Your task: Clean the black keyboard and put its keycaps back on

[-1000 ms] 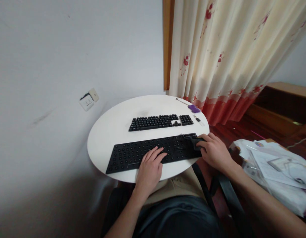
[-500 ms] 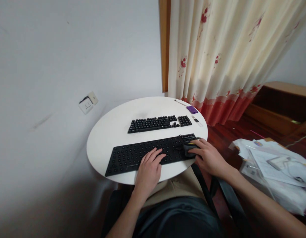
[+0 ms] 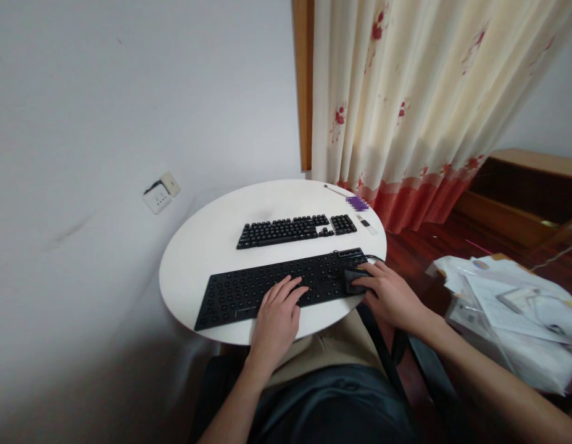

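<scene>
A black keyboard base [image 3: 253,293] with its keycaps off lies slanted along the front of the round white table [image 3: 184,259]. Resting on its middle front part is my left hand [image 3: 279,305], palm down with the fingers stretched out. My right hand [image 3: 382,287] grips a dark grey object with a yellow edge [image 3: 354,280] over the right end of the base; its kind is partly hidden by my fingers. Behind the base, black keycaps [image 3: 281,231] are laid out in keyboard order, with a separate number block [image 3: 344,224] at their right.
Near the table's far right edge lie a purple item [image 3: 358,204], a thin stick [image 3: 334,190] and a small black and clear piece [image 3: 366,224]. A curtain [image 3: 397,123] hangs behind. White bags and papers [image 3: 512,314] are piled at the right.
The whole view has shifted slightly. Both hands keep nearly the same places on the keyboard base, and the dark grey object stays in my right hand.
</scene>
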Motion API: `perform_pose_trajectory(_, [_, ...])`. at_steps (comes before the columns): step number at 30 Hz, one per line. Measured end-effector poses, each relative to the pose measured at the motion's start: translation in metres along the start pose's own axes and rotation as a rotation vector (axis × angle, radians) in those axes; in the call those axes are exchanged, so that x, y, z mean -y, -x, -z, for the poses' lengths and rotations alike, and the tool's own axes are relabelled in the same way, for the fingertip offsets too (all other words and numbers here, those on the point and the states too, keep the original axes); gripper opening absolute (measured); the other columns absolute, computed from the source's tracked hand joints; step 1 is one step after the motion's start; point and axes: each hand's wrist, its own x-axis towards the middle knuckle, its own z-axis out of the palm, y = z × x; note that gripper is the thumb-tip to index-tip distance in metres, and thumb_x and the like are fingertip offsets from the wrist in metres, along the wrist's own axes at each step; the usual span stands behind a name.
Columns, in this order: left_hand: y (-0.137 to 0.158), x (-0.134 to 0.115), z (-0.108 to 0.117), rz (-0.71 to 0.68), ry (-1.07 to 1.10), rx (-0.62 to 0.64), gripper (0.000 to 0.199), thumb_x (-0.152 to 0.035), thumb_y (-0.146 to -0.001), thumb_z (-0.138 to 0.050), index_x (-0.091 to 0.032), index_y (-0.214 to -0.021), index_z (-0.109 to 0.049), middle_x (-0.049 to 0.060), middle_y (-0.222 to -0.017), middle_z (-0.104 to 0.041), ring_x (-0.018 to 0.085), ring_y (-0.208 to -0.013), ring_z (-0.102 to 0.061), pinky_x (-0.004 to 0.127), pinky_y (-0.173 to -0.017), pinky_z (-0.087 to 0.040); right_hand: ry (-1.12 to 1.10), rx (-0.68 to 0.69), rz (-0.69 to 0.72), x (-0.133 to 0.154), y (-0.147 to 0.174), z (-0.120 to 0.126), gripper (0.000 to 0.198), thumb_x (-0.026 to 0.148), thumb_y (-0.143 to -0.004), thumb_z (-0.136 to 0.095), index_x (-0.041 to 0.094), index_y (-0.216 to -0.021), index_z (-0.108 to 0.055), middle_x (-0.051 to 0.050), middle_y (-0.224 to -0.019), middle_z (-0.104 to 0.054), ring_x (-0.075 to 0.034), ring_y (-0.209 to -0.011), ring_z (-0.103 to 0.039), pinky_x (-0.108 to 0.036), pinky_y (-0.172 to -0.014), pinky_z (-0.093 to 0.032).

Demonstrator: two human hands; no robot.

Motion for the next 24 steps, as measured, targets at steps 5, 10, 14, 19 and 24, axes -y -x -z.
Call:
perform_pose_trajectory(5, [0.000,0.000,0.000,0.007,0.003,0.000,0.050,-0.003,-0.086,-0.046,-0.027,-0.125,-0.064,-0.001,-0.141,-0.058,0.023,-0.137,-0.046,0.046,-0.116,-0.039,0.184,-0.115,-0.242,-0.019,0.006,0.001,0.033,0.007,-0.080,-0.054,0.018,-0.101,-0.077,-0.014,-0.111,-0.065,-0.029,-0.092,-0.053,-0.044,-0.082,-0.048])
perform_pose_trajectory(10, [0.000,0.001,0.000,0.003,0.005,0.000,0.049,-0.003,-0.086,-0.046,-0.027,-0.125,-0.065,0.000,-0.142,-0.058,0.023,-0.137,-0.045,0.046,-0.115,-0.039,0.116,-0.091,0.022,-0.001,0.004,-0.003,0.036,0.007,-0.084,-0.055,0.021,-0.111,-0.075,-0.010,-0.127,-0.061,-0.028,-0.104,-0.051,-0.041,-0.089,-0.046])
perform_pose_trajectory(14, [-0.001,0.000,0.000,0.006,0.010,0.007,0.050,-0.003,-0.087,-0.045,-0.027,-0.125,-0.064,-0.001,-0.141,-0.058,0.022,-0.137,-0.045,0.046,-0.115,-0.040,0.168,-0.044,0.056,0.006,-0.001,-0.002,0.028,0.009,-0.084,-0.059,0.023,-0.101,-0.077,-0.009,-0.118,-0.064,-0.029,-0.102,-0.050,-0.041,-0.083,-0.044])
perform_pose_trajectory(19, [-0.001,0.000,0.000,0.005,0.017,0.008,0.048,-0.004,-0.087,-0.044,-0.026,-0.125,-0.064,-0.001,-0.142,-0.057,0.023,-0.138,-0.045,0.047,-0.116,-0.038,0.202,-0.099,0.011,0.000,-0.003,0.003,0.028,0.008,-0.084,-0.058,0.022,-0.100,-0.077,-0.010,-0.121,-0.063,-0.029,-0.102,-0.049,-0.041,-0.084,-0.042])
perform_pose_trajectory(24, [0.000,0.001,-0.001,0.005,0.023,0.007,0.050,-0.003,-0.086,-0.045,-0.027,-0.126,-0.064,0.000,-0.142,-0.057,0.023,-0.138,-0.044,0.047,-0.116,-0.038,0.170,-0.040,0.088,0.001,-0.004,-0.001,0.028,0.009,-0.085,-0.060,0.024,-0.100,-0.077,-0.008,-0.121,-0.064,-0.028,-0.102,-0.049,-0.041,-0.083,-0.042])
